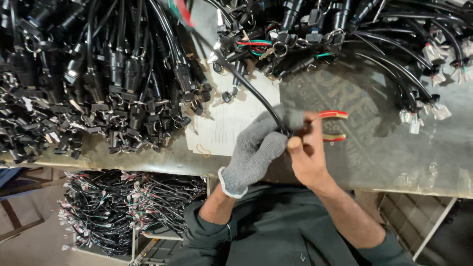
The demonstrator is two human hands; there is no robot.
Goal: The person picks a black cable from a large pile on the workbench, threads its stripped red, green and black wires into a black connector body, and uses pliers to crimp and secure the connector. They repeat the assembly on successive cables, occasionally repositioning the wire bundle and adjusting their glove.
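Observation:
My left hand [256,148] wears a grey knitted glove and grips the end of a black cable [246,83] that runs up and left across the bench. My bare right hand [308,150] closes on the same cable end, pressed against the gloved fingers. Just beyond my right hand lie pliers with red and yellow handles [334,126]; only the handles show, and I cannot tell whether my fingers touch them. The connector between my hands is mostly hidden.
Heaps of black cable harnesses [108,79] cover the bench's left, more with coloured wires [305,29] lie along the top. A white paper sheet [224,123] with a rubber band lies on the bench [394,162]. More harnesses [128,207] sit in a bin below.

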